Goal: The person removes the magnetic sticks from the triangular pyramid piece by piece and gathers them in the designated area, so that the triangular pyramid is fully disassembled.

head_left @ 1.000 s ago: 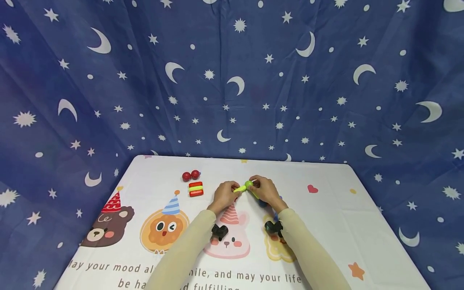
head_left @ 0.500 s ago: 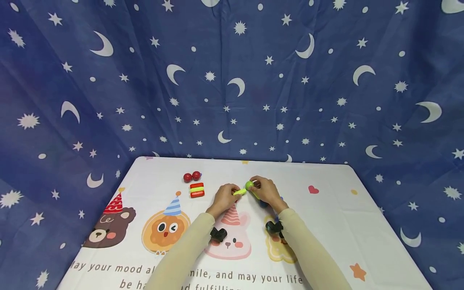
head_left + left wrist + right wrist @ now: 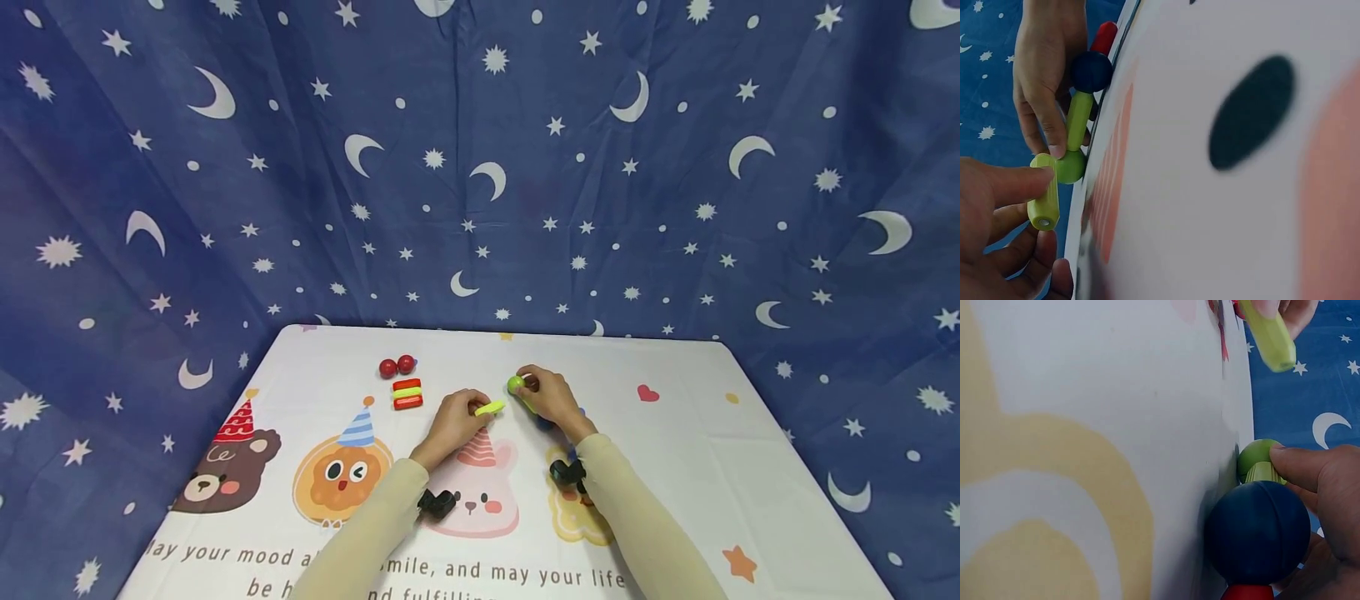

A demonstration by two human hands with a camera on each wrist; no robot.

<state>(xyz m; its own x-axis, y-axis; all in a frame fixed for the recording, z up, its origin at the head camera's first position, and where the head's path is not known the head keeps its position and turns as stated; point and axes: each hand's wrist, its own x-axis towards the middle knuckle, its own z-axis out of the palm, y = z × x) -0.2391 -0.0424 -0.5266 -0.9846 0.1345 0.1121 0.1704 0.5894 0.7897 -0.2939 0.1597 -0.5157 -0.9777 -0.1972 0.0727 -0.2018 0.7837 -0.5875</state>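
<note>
My left hand (image 3: 456, 421) pinches a yellow-green magnetic rod (image 3: 1045, 199) between thumb and fingers, and a metal tip shows at its near end. The thumb and fingers of my right hand (image 3: 552, 396) grip a joined chain at its light green ball (image 3: 1255, 455). From that ball a yellow-green rod (image 3: 1077, 120) leads to a dark blue ball (image 3: 1259, 532). A red rod (image 3: 1104, 39) sticks out beyond the blue ball. In the head view a gap separates the left hand's rod from the green ball. My right hand hides part of the chain there.
On the white printed tablecloth (image 3: 660, 467), left of my hands, lie two red balls (image 3: 397, 366). Just in front of them, red and yellow-green rods (image 3: 407, 394) sit side by side. A blue curtain (image 3: 480, 167) with moons and stars hangs behind the table.
My left hand has drawn the rod away from the green ball, to the left and towards me; a second ago the two met. My right hand has stayed nearly still.
</note>
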